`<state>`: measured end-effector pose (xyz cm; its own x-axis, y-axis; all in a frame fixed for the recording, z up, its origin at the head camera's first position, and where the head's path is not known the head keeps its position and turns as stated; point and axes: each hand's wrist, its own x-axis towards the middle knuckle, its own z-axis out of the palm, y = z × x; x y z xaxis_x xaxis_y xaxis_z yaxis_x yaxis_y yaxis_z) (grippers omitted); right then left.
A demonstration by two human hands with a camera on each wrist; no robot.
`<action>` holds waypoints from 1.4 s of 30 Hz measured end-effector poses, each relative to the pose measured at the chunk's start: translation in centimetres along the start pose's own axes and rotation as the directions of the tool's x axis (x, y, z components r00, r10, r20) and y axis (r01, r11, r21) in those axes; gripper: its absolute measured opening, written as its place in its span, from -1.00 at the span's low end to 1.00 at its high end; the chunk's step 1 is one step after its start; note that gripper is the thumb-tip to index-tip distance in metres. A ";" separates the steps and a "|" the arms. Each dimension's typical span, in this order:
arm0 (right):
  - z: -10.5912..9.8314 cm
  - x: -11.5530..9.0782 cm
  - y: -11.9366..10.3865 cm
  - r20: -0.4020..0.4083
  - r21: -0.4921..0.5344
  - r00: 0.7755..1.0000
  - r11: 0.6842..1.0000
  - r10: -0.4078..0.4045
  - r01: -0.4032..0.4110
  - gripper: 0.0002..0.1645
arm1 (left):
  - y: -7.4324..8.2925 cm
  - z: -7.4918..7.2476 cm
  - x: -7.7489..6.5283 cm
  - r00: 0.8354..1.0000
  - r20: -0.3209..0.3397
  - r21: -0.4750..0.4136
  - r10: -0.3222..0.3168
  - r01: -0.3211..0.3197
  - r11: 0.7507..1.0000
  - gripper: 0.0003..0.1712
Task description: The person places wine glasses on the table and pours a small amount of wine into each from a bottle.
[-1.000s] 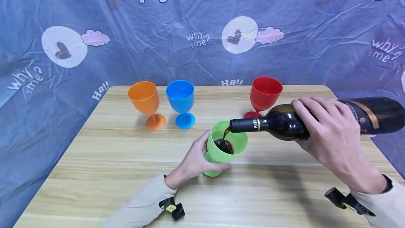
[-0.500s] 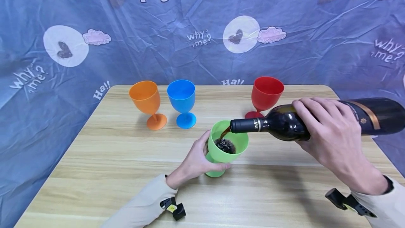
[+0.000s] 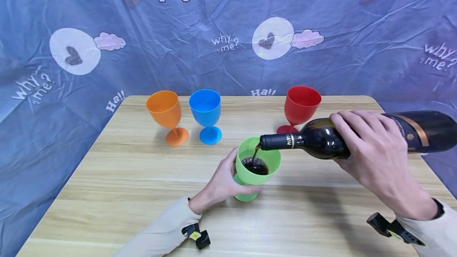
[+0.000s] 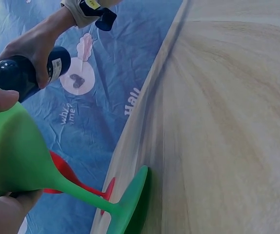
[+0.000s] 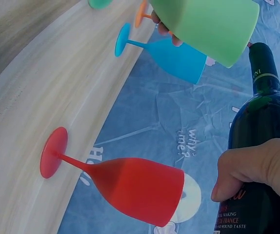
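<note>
My right hand (image 3: pixel 373 152) grips a dark wine bottle (image 3: pixel 321 138) from above, holding it nearly level with its neck toward the left. The bottle's mouth overlaps the rim of a light green goblet (image 3: pixel 255 179), and a thin stream of dark liquid (image 3: pixel 255 165) runs from it into the bowl, where a dark pool has gathered. My left hand (image 3: pixel 225 181) holds the goblet around the lower bowl, thumb on the near side. In the left wrist view the goblet's foot (image 4: pixel 130 204) shows close by the tabletop. The bottle's label (image 5: pixel 235 214) appears beneath my thumb in the right wrist view.
Behind, an orange goblet (image 3: pixel 164 110) and a blue goblet (image 3: pixel 205 108) stand at the left on the wooden table (image 3: pixel 143 201). A red goblet (image 3: pixel 301 104) is at the right, its foot partly behind the bottle. A printed blue cloth (image 3: pixel 171 58) hangs past the far edge.
Dark liquid has kept flowing, and the pool in the green goblet looks larger. The stream is now thinner and steeper. Both hands stay nearly in place.
</note>
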<state>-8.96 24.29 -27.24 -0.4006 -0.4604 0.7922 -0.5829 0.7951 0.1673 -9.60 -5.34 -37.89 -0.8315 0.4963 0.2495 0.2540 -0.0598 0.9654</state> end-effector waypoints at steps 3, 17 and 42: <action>0.0 0.0 -0.1 0.011 0.005 1.000 1.000 0.001 -0.001 -0.40 | -0.1 0.1 0.0 1.000 0.001 -0.010 -0.001 0.001 1.000 0.00; 0.2 0.1 -0.4 0.001 0.018 1.000 1.000 0.004 -0.004 -0.40 | 0.0 0.0 -0.2 1.000 -0.001 0.042 0.012 -0.012 0.999 0.03; 1.5 -1.6 -1.8 0.144 0.110 0.975 0.977 0.169 -0.185 0.04 | -0.2 0.0 0.0 0.998 -0.027 0.008 0.058 -0.058 0.998 0.01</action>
<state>-8.34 22.95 -29.68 -0.5905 -0.3714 0.7165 -0.5725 0.8185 -0.0475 -9.64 -5.37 -38.11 -0.8283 0.4687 0.3069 0.3056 -0.0811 0.9487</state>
